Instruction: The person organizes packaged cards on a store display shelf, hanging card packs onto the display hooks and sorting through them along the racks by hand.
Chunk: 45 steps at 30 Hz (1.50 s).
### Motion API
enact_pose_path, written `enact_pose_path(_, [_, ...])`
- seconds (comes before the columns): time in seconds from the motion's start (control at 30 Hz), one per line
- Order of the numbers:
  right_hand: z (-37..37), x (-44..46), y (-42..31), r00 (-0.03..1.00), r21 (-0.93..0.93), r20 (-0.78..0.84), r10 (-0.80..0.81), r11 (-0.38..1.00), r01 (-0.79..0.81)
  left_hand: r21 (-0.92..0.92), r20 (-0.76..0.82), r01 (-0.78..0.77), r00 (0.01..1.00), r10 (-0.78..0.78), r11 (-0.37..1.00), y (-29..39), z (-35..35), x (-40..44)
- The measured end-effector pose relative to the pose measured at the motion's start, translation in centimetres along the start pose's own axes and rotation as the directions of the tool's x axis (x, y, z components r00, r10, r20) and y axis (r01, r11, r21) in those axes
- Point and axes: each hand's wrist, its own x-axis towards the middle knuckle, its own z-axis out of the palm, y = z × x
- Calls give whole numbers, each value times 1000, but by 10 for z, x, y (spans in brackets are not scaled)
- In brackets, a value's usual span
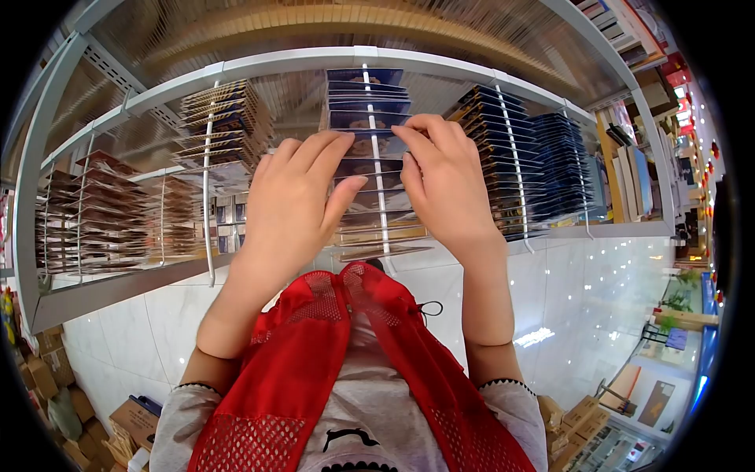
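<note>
Our left hand (295, 189) is loosely open at one side of the middle packs (344, 119); our right hand (452, 177), more curled, leaves a narrower gap at the other. The packs hang spaced along the white prong (381, 189), below the rack's rail (299, 64). We judge them light, flat and slippery, with card that could crease, so we'd take both side edges lightly.

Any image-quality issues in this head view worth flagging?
Head view: strong fisheye distortion, bowing the rack's top rail; black vignetting at the edges; glare patch and bright specks on the glossy floor; print on the middle packets unreadable.
</note>
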Motion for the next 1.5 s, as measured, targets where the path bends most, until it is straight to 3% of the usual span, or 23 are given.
enact_pose_path(0.17, [0,-1,-1,1000,-11,22,16,1000,-16,43,-49,-29,998,31,999,1,1,-1])
enact_pose_path(0.27, [-1,-3,-1,1000,-20,22,15,1000,-14,-2,35,8,999,-8,1000,4,-6,-2])
enact_pose_path(0.47, [-3,-8,-4,999,11,27,33,999,-33,39,-21,-33,999,34,999,6,-5,-6])
enact_pose_path(0.67, [-5,-10,-6,999,9,22,31,999,-31,-33,53,6,999,-4,999,11,-11,-10])
enact_pose_path(0.77, [-6,-5,-9,999,6,-14,51,999,-51,-48,-74,-45,996,42,998,9,-10,-4])
enact_pose_path(0.87, [-1,2,-4,999,-28,-42,9,1000,-10,69,-115,-31,993,39,997,2,-1,2])
enact_pose_path(1.17, [4,-1,-4,1000,-93,-3,-31,995,30,73,-24,29,999,-28,997,6,0,-6])
enact_pose_path(1.27, [2,-4,-6,1000,-65,20,-11,998,12,-1,66,102,993,-102,995,14,-8,-8])
enact_pose_path(1.37, [0,1,-6,999,-43,-50,-22,999,20,78,-55,-45,997,49,996,11,-11,-2])
enact_pose_path(1.5, [9,7,2,990,-19,-112,-83,997,81,164,-50,-69,996,78,984,-1,-5,13])
